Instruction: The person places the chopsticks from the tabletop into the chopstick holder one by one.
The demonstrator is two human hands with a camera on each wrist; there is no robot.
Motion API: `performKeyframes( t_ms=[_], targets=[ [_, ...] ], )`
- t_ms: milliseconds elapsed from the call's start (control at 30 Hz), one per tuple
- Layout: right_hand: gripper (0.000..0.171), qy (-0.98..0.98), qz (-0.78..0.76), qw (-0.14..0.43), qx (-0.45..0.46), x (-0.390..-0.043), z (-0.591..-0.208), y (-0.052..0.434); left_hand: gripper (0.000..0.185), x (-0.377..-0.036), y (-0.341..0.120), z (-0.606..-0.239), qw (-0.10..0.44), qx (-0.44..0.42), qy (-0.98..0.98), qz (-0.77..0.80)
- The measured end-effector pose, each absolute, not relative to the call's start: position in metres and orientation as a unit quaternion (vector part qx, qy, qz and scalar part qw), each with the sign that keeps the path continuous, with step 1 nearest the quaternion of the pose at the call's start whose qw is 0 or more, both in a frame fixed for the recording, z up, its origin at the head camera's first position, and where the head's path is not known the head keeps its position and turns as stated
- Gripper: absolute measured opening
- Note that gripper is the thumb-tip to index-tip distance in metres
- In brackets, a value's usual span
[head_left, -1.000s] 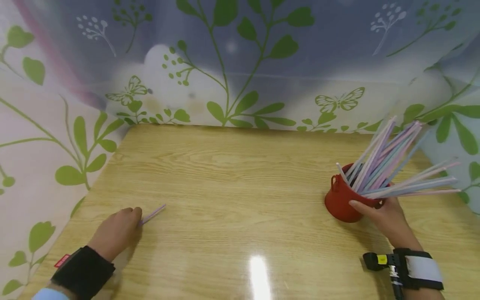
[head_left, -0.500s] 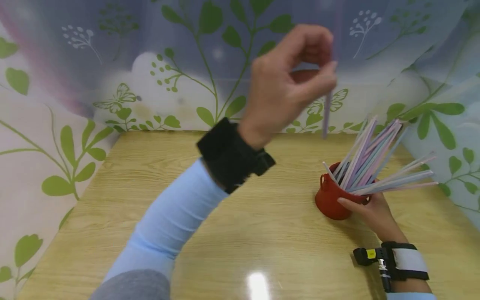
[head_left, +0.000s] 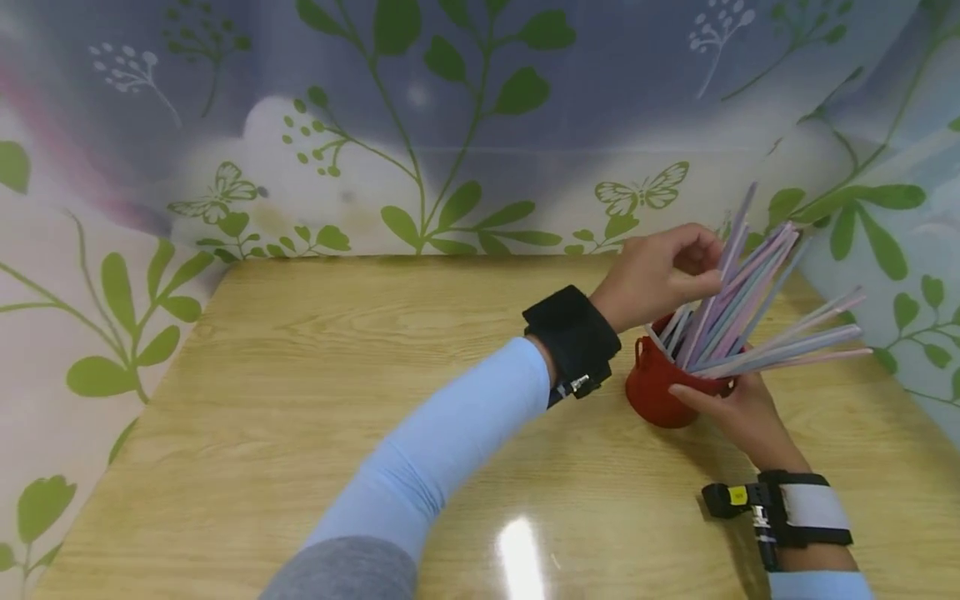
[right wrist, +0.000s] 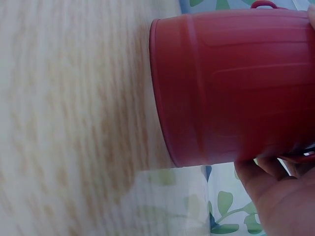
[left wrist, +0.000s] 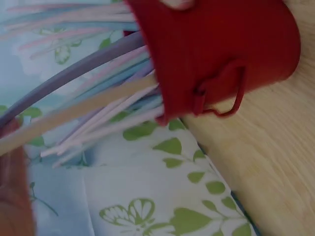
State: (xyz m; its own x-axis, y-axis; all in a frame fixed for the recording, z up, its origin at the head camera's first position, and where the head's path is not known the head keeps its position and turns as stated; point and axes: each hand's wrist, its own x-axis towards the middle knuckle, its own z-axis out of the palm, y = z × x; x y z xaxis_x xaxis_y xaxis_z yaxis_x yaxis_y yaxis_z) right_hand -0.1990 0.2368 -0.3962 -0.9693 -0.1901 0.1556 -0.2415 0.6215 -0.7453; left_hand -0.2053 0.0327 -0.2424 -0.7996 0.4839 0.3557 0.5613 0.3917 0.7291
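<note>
The left arm, in a pale blue sleeve with a black wrist strap, reached across the desk point(head_left: 300, 350) to the far right side. The left hand point(head_left: 656, 275) hovered over the bucket point(head_left: 660, 387) with its fingers curled, pinching a lilac straw point(head_left: 731, 242) that stood steeply in the bunch, its lower end down among the other straws point(head_left: 780, 337). The right hand point(head_left: 738, 412) came in from the near right, wrist strapped with a black and white band, and gripped the bucket's right side, thumb laid along the rim and fingers wrapped behind; the right wrist view showed those fingers point(right wrist: 275, 196) pressed to the red wall.

The bucket was small, red and ribbed, with a thin wire handle point(left wrist: 221, 96) folded against its side in the left wrist view. It stood upright on the desk near the right rear corner, close to the leaf-printed curtain point(head_left: 450, 125). The straws were pastel: lilac, pink, pale blue and grey. They fanned out of the mouth towards the right, some leaning nearly flat.
</note>
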Motion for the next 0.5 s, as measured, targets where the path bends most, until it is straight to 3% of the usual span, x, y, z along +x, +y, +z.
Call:
performKeyframes(
  t_ms=[167, 333, 500],
  targets=[
    [0.077, -0.894, 0.431, 0.013, 0.121, -0.194, -0.389, 0.237, 0.012, -0.215, 0.041, -0.241, -0.054, -0.327, -0.885, -0.326],
    [0.077, -0.888, 0.444, 0.001, 0.117, -0.192, -0.398, 0.242, 0.020, -0.214, 0.053, -0.237, -0.106, -0.308, -0.918, -0.225],
    [0.076, -0.890, 0.441, 0.016, 0.114, -0.195, -0.409, 0.247, 0.016, -0.211, 0.046, -0.231, -0.092, -0.303, -0.923, -0.218]
  ],
)
